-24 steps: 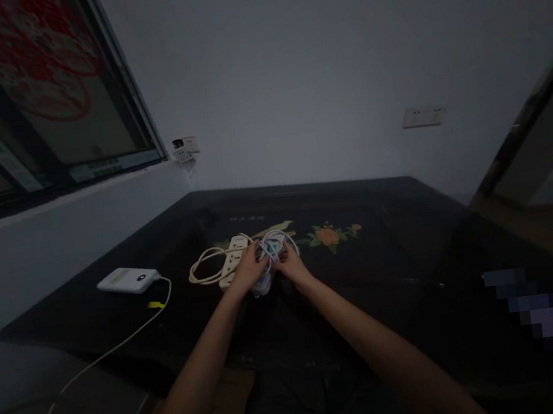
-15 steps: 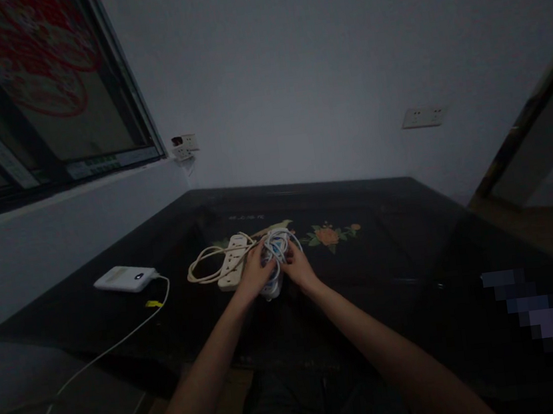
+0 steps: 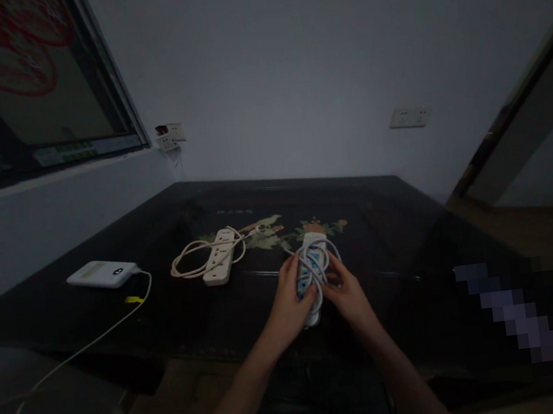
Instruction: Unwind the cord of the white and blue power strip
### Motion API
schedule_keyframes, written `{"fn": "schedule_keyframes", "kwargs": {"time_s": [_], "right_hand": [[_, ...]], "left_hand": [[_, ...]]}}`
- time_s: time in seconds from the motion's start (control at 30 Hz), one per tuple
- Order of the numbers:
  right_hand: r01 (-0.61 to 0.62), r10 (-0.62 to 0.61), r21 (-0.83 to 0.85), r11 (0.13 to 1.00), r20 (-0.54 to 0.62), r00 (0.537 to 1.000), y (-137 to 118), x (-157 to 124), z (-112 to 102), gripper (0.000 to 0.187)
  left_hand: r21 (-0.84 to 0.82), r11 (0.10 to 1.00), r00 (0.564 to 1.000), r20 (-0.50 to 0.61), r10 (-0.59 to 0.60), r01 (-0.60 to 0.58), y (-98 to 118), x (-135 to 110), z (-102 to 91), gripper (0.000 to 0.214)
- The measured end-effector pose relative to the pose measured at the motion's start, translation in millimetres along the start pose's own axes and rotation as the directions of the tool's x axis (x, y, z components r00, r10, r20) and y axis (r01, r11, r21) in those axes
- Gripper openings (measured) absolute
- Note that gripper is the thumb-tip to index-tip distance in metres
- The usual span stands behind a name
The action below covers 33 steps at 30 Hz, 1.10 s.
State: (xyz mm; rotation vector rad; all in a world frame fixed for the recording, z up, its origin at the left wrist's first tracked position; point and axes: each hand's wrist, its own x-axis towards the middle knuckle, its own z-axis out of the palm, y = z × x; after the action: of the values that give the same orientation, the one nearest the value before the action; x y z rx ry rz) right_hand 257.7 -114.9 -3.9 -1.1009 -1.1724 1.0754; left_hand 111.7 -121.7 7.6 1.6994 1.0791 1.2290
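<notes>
Between my two hands is a white and blue power strip (image 3: 307, 274), its pale cord coiled over the top. My left hand (image 3: 290, 296) grips its left side, thumb across the coils. On the right side, the fingers of my right hand (image 3: 344, 289) close around the strip and the looped cord. Part of the strip is hidden by the cord and fingers. A second power strip (image 3: 220, 257), cream-white with its own looped cord (image 3: 182, 262), lies on the dark table to the left, apart from my hands.
A white power bank (image 3: 102, 274) with a cable (image 3: 85, 351) hanging over the table's left edge lies on the black table (image 3: 169, 314). A yellow tag (image 3: 133, 300) is beside it. Wall sockets (image 3: 409, 117) are on the back wall. A blurred patch (image 3: 514, 312) covers the right.
My hands have carried the blue and white power strip to the right, away from the cream strip, which now lies fully visible. The camera view has shifted slightly.
</notes>
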Motion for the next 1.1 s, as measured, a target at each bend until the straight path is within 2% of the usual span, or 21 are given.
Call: {"fn": "schedule_keyframes", "kwargs": {"time_s": [0.13, 0.3, 0.57, 0.77, 0.87, 1.0, 1.1], "right_hand": [[-0.031, 0.031, 0.019, 0.999, -0.054, 0.998, -3, -22, -16, 0.079], [-0.072, 0.072, 0.017, 0.997, -0.01, 0.997, -1, -27, -30, 0.078], [-0.039, 0.039, 0.003, 0.999, -0.033, 0.999, 13, -26, -32, 0.072], [-0.035, 0.034, 0.028, 0.999, 0.002, 0.999, 16, -30, -30, 0.069], [0.013, -0.014, -0.065, 0.998, -0.013, 1.0, 15, -32, -30, 0.065], [0.062, -0.09, -0.31, 0.949, -0.076, 0.993, 17, -36, -32, 0.054], [0.072, -0.112, -0.383, 0.921, -0.083, 0.99, 18, -38, -33, 0.052]], "left_hand": [[-0.026, 0.999, 0.999, 0.045, -0.027, 0.029, 9, -19, 16.1, 0.069], [-0.01, 0.999, 0.996, 0.085, -0.035, 0.036, 9, -27, 21.3, 0.069], [0.044, 0.999, 0.996, 0.089, -0.021, 0.017, 2, -26, 17.8, 0.065], [0.102, 0.994, 0.993, 0.111, 0.031, -0.042, -2, -25, 3.8, 0.055], [0.108, 0.992, 0.992, 0.12, 0.047, -0.06, -2, -24, -4.7, 0.052], [0.09, 0.996, 0.993, 0.119, 0.016, -0.027, -1, -23, -10.9, 0.047], [0.089, 0.996, 0.993, 0.116, 0.002, -0.012, -2, -22, -11.8, 0.046]]}}
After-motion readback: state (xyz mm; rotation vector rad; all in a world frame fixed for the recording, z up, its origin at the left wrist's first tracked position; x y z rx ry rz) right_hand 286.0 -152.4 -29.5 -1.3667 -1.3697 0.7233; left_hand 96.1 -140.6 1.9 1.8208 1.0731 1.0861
